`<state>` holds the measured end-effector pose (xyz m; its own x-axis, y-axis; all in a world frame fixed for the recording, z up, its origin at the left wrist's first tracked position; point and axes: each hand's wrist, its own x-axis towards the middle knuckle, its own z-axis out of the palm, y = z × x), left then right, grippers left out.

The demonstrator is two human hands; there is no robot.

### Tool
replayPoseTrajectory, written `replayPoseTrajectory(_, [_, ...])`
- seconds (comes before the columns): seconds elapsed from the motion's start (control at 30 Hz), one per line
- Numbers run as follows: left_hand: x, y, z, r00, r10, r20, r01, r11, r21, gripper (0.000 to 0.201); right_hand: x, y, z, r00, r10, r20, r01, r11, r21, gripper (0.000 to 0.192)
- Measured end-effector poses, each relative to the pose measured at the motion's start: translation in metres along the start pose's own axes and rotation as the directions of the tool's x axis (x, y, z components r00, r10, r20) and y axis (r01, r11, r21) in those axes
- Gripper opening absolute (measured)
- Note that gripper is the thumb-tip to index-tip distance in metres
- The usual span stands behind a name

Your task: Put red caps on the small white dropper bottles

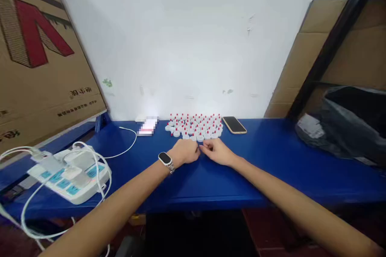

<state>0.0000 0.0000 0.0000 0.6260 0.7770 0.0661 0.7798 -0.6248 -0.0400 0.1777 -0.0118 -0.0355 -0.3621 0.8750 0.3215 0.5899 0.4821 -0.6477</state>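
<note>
My left hand (186,151), with a watch (165,158) on its wrist, rests low over the blue table, its fingers curled into a loose fist. My right hand (219,152) is beside it, fingers bent and thumb pointing toward the left hand. The fingertips of both nearly meet, and whatever they may hold is hidden or too small to make out. Right behind the hands stand several small round white caps with red tips (200,138), packed close in rows. The nearest caps are almost at my knuckles.
A phone (234,125) lies right of the caps; a blurred pale item (147,126) lies left. A white power strip (79,197) with plugs and looping cables occupies the table's left end. Cardboard (39,100) leans at left, and a dark plastic bag (346,128) sits at right.
</note>
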Motion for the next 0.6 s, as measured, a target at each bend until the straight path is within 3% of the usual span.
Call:
replayPoseTrajectory(0.13, [0.023,0.012,0.007,0.999,0.008,-0.035,-0.009,1.0,-0.007,0.028,0.0,0.005,-0.006,0.994,0.058,-0.087,-0.063,0.997,-0.047,0.034])
replayPoseTrajectory(0.23, [0.022,0.012,0.012,0.997,0.02,-0.071,-0.021,1.0,-0.015,0.03,-0.001,0.004,-0.008,0.994,0.076,-0.084,-0.081,0.995,-0.061,0.034])
replayPoseTrajectory(0.43, [-0.001,-0.01,0.014,0.986,0.111,-0.126,-0.118,0.992,-0.048,0.035,-0.004,-0.005,-0.011,0.996,0.081,-0.038,-0.086,0.984,-0.155,0.034])
replayPoseTrajectory(0.6, [-0.004,-0.024,0.018,0.984,0.087,-0.157,-0.102,0.99,-0.093,0.038,-0.004,-0.005,-0.012,0.994,0.085,-0.067,-0.095,0.983,-0.155,0.038])
